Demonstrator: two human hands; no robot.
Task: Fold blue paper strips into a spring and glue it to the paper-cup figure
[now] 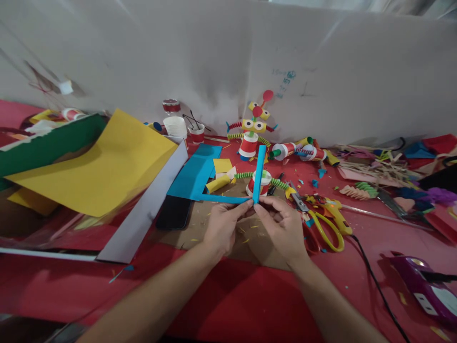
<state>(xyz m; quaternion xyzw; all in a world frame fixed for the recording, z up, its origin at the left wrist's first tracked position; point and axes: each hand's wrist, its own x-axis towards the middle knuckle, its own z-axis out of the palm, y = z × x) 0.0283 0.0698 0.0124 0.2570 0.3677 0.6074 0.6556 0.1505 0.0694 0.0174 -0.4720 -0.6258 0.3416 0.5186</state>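
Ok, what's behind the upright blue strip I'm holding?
Behind the blue strip, a red-and-white cup with green pleated arms shows on both sides. The strip covers its middle, which can't be seen.

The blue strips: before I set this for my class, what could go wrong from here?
The strips might slip out of square, since the left hand and right hand pinch them at the corner. The cup right behind them could get knocked. The right hand might also brush the scissors lying close beside it.
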